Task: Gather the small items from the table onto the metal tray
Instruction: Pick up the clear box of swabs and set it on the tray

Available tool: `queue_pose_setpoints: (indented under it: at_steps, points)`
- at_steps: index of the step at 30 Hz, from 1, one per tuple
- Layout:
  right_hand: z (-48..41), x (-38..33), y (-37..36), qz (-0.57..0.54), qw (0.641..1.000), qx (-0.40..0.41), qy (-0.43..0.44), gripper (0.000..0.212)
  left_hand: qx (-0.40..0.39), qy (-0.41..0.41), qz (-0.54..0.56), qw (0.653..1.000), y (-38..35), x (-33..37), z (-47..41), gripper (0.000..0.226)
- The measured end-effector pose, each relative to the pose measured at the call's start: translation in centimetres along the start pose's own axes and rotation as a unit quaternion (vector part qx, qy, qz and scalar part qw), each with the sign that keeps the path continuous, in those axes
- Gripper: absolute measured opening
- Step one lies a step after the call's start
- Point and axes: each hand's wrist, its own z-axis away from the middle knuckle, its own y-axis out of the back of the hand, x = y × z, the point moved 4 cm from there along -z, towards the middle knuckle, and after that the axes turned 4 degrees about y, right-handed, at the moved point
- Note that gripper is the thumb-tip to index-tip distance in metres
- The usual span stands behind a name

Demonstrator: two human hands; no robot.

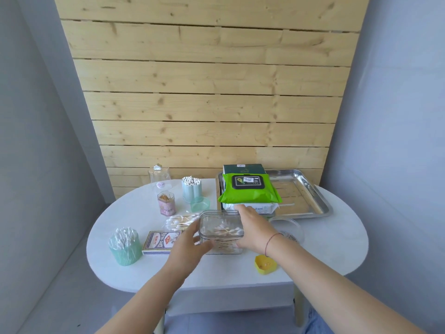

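Gripping, apparently, clear rectangular plastic swab box (220, 231) mid white table (325, 249): left hand (190, 242) curled on left wall, right hand (255, 227) on right wall. Beyond, right-rear: shiny metal tray (310, 196); right hand nearer.

One tray (310, 189), two wipe packs (249, 191) (255, 208), two swab cups (125, 247) (192, 190), one box (221, 231)

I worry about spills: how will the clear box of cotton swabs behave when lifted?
The clear box holds few swabs, so it is probably light. Its smooth walls could slip. Lid unclear; tilting may spill them.
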Motion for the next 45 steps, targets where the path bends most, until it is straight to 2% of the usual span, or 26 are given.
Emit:
queue_pose_setpoints:
  at_steps: [2, 7, 8, 11, 12, 13, 16, 21, 24, 28, 36, 39, 41, 45]
  points:
    - [0.7, 0.1, 2.6, -0.036, 0.998, 0.05, 0.018, 0.087, 0.018, -0.025, 0.003, 1.0, 0.0, 2.4, 0.5, 0.044]
    - [1.3, 3.9, 12.9, -0.113, 0.979, 0.168, 0.019, 0.09, -0.022, -0.061, 0.013, 0.998, -3.1, 12.1, -1.9, 0.026]
    - [0.8, 5.3, 14.6, -0.124, 0.974, 0.188, 0.01, 0.09, -0.028, -0.062, 0.011, 0.998, -4.2, 13.9, -3.3, 0.033]
    - [-1.1, 10.7, 18.2, -0.134, 0.963, 0.23, -0.029, 0.091, -0.068, -0.028, 0.007, 0.997, -8.2, 17.8, -9.3, 0.083]
    - [-2.0, 12.5, 18.9, -0.137, 0.961, 0.236, -0.043, 0.091, -0.083, -0.009, 0.003, 0.997, -9.8, 18.4, -11.6, 0.093]
    - [-2.7, 14.0, 19.3, -0.137, 0.961, 0.235, -0.057, 0.091, -0.094, 0.005, -0.003, 0.996, -11.3, 18.9, -13.4, 0.094]
    - [-5.2, 17.9, 19.1, -0.142, 0.962, 0.216, -0.092, 0.09, -0.093, 0.025, -0.047, 0.994, -14.8, 19.0, -17.8, 0.077]
    - [-9.2, 22.7, 17.4, -0.149, 0.966, 0.182, -0.112, 0.086, -0.092, 0.05, -0.134, 0.985, -18.0, 17.1, -23.2, 0.064]
    - [-11.0, 24.5, 15.9, -0.148, 0.969, 0.156, -0.12, 0.083, -0.071, 0.061, -0.185, 0.978, -18.6, 16.0, -25.4, 0.066]
    - [-12.4, 25.3, 14.0, -0.15, 0.971, 0.138, -0.127, 0.075, -0.058, 0.06, -0.273, 0.958, -19.0, 15.2, -26.7, 0.068]
    - [-13.9, 25.3, 11.5, -0.151, 0.974, 0.105, -0.132, 0.082, -0.015, 0.06, -0.32, 0.945, -18.6, 13.7, -28.4, 0.063]
    - [-14.2, 25.0, 11.5, -0.141, 0.976, 0.098, -0.134, 0.084, 0.008, 0.046, -0.389, 0.92, -18.5, 13.5, -28.3, 0.065]
    - [-14.2, 24.9, 11.3, -0.141, 0.975, 0.098, -0.138, 0.086, -0.003, 0.045, -0.426, 0.903, -18.6, 13.5, -28.0, 0.069]
    - [-13.8, 24.5, 10.5, -0.152, 0.969, 0.119, -0.156, 0.097, -0.012, 0.034, -0.408, 0.912, -18.4, 13.4, -26.7, 0.069]
